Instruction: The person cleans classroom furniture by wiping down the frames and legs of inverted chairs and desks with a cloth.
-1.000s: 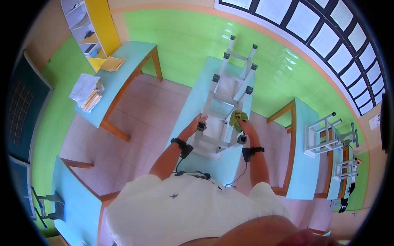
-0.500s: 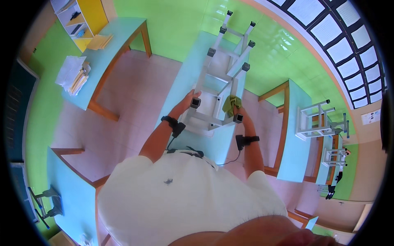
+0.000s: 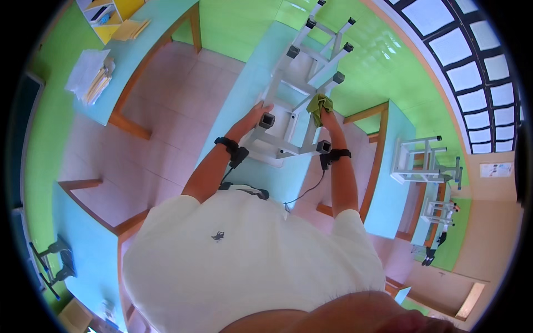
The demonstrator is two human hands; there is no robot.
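Clearly your left hand (image 3: 256, 117) grips a leg of the upturned stool (image 3: 294, 114) at mid-frame; your right hand (image 3: 327, 121) presses a cloth (image 3: 320, 104) against another. Stiff, light frame: hold the legs.

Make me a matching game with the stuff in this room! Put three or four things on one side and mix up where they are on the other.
Things:
1. Yellow-green cloth
2. Stack of white papers
3. Black wristband
4. White upturned metal-frame chair

Places:
A. On the left arm
B. On the long light-blue table in front of the person
C. In the right hand
D. On the light-blue table at the far left

Pairs: 1-C, 2-D, 3-A, 4-B
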